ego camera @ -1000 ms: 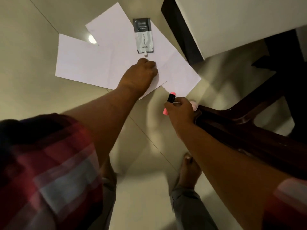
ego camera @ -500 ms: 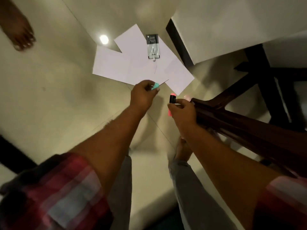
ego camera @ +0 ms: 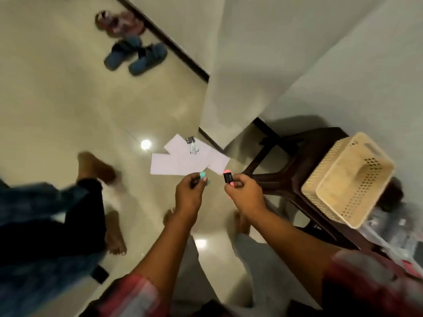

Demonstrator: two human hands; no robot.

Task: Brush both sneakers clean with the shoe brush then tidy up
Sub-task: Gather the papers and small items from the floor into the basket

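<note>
Beside the basket (ego camera: 320, 193) on a stool (ego camera: 286, 170), left hand (ego camera: 187, 195) pinches teal piece (ego camera: 203, 175), right hand (ego camera: 245, 193) pink-black piece (ego camera: 228, 177).

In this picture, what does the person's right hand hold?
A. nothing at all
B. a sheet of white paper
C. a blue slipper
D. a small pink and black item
D: the right hand pinches the small pink and black item. The white paper sheets lie on the floor, the blue slippers lie far off by the wall, and the left hand holds a small teal item.
</note>
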